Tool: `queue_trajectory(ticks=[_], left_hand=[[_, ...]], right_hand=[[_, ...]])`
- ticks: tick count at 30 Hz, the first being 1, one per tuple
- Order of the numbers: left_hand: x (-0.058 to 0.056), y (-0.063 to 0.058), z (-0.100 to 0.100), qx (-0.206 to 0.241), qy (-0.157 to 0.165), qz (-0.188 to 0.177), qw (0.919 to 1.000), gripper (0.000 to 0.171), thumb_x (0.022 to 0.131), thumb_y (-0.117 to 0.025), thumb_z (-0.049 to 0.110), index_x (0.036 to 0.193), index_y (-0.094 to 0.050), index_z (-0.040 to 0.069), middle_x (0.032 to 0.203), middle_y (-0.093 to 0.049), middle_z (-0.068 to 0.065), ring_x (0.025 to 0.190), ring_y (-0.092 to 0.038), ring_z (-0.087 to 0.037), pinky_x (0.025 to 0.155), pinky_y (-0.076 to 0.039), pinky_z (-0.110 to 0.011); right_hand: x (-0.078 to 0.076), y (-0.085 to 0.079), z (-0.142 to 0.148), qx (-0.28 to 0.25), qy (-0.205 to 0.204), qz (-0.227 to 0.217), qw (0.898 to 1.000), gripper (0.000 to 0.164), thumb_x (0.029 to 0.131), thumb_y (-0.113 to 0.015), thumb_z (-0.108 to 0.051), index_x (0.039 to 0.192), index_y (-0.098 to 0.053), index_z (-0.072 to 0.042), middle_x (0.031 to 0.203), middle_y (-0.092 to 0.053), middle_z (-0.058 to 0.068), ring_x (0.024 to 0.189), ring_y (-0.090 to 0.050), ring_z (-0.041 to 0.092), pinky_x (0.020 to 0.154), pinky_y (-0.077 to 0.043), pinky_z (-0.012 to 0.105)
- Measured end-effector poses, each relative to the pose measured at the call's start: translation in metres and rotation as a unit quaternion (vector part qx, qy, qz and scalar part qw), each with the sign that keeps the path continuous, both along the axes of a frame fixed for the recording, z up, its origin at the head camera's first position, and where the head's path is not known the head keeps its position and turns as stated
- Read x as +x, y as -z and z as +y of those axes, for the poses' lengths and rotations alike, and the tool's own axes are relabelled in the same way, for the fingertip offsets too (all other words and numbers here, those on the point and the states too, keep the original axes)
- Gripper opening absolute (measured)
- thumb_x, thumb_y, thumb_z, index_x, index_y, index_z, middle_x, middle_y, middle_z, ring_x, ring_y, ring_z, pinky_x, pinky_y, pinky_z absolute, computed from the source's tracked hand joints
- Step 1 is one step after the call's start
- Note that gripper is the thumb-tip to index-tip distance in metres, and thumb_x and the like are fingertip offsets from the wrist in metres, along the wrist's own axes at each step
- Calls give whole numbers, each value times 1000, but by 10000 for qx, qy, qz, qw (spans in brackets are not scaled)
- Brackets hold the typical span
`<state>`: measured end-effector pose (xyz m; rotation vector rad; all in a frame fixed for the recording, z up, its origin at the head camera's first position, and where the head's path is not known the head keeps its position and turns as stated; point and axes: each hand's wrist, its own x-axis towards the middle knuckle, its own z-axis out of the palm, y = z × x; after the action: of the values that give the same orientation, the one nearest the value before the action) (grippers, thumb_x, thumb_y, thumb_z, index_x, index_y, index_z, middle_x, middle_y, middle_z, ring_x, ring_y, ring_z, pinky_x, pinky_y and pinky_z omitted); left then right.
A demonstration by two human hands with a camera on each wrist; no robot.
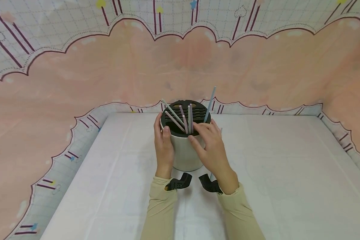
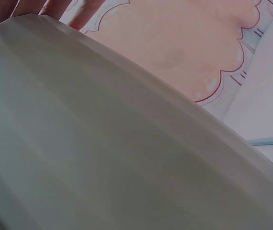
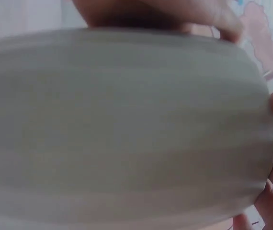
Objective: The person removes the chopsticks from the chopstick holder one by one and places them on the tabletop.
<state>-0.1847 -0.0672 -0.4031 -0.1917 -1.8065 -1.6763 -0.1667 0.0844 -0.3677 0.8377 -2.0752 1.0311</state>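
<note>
A pale round utensil holder (image 1: 186, 155) with a black slotted top (image 1: 184, 106) stands near the table's far edge. Several thin straws (image 1: 189, 116), in grey, pink and pale green, lean out of its front opening. A light blue straw (image 1: 210, 103) rises at the right side of the top. My left hand (image 1: 164, 148) grips the holder's left side, thumb at the front rim. The right hand (image 1: 211, 145) rests at the right front rim, index fingertip by the straws and thumb apart from it. In both wrist views the holder's wall (image 2: 103, 134) (image 3: 127, 124) fills most of the picture.
A white cloth covers the table (image 1: 120, 186). Another blue straw (image 2: 270, 140) lies on it, mostly hidden behind the right hand in the head view. Black wrist mounts (image 1: 180, 181) sit on both wrists. Patterned peach cloth (image 1: 138, 70) hangs behind.
</note>
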Motion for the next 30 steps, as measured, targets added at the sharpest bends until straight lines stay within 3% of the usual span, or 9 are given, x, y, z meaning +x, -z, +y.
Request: queue_trajectory(ticks=[2,9,14,18,22,26,30], left_hand=[[0,-1,0,-27,-26,42,10000,52,91,-34,45,139,-28,26,140,-31,9,130,-23,-9,102,-24,-42],[20,-28,9,31,-29,-137,9999,49,91,-33,27,138,-29,13,142,-29,-9,129,-26,-15,101,-25,-43],[20,-31,9,-33,-99,-50,9999,49,92,-33,27,138,-29,10,141,-31,-12,128,-29,-16,101,-27,-42],[17,-29,8,-48,-96,-81,9999,50,92,-33,30,138,-29,9,141,-30,-11,128,-29,-16,101,-26,-44],[8,-19,4,-43,-55,-142,9999,54,92,-34,42,138,-29,14,142,-30,-4,128,-28,-15,101,-25,-44],[0,-9,0,-57,-51,-148,9999,58,89,-34,51,139,-29,22,141,-31,4,128,-28,-13,101,-24,-45],[-4,-7,0,-33,8,-99,9999,59,88,-34,54,138,-29,24,139,-32,7,126,-31,-12,101,-26,-45]], right_hand=[[0,0,-2,-140,33,-55,9999,31,84,-61,-15,112,-60,0,103,-61,10,104,-49,20,105,-15,42],[-2,-1,-5,-773,170,-217,9966,16,86,-58,-11,97,-64,-1,96,-61,9,96,-54,20,105,-20,37],[-3,-3,-5,-1460,136,-307,9887,14,86,-58,-9,96,-62,-1,90,-64,8,85,-61,20,103,-25,35],[-2,-7,-5,-1868,36,-545,9809,13,86,-58,-10,96,-62,-3,89,-66,3,87,-61,17,100,-30,34],[4,-16,-4,-2102,-135,-823,9741,15,85,-57,-3,100,-59,-3,91,-65,4,93,-57,16,95,-34,35],[13,-30,-4,-2424,-417,-815,9659,21,82,-56,6,103,-56,4,93,-63,11,95,-56,19,96,-34,36],[17,-37,-4,-2953,-699,-785,9496,26,81,-54,11,107,-53,10,93,-61,20,94,-57,24,92,-39,37]])
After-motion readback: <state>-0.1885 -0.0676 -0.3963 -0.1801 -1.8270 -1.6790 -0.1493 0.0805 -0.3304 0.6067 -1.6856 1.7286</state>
